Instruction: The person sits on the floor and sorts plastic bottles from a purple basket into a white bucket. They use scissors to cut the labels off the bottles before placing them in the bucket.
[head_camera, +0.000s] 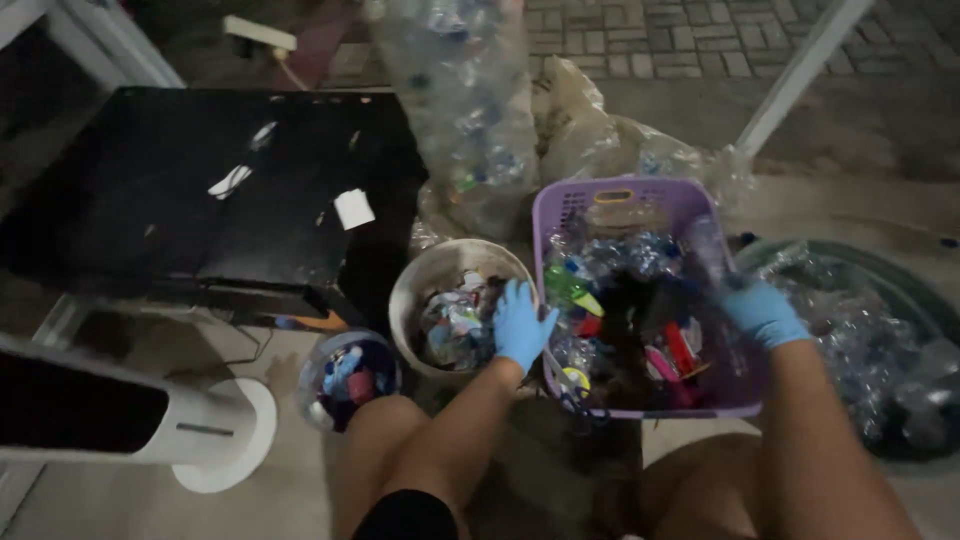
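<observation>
Two blue-gloved hands work low in the centre of the frame, over containers of mixed plastic waste. The left hand (522, 322) hangs with fingers loosely spread over the rim of a round beige plastic bucket (418, 282), just touching the crumpled wrappers and labels inside; it pinches nothing that I can make out. The right hand (762, 312) is curled at the right edge of a lilac rectangular plastic laundry basket (612, 194), and whether it grips anything there is too dim to tell.

Judging by the fill, the sorting looks partway through: the bucket is roughly half full, a small clear round tub of coloured bottle caps (350, 380) at lower left holds a fair layer, yet the basket is heaped with bottles and scraps. A tall clear sack of crushed bottles (470, 90) stands at upper centre, and a dark round tub of clear plastic (880, 340) sits at right.

Room is tight. The containers stand touching or just beside one another, a black flat-topped box (200, 190) crowds the upper left, and the person's knees close the bottom edge. Open floor shows only at lower left and along the paving at the top.
</observation>
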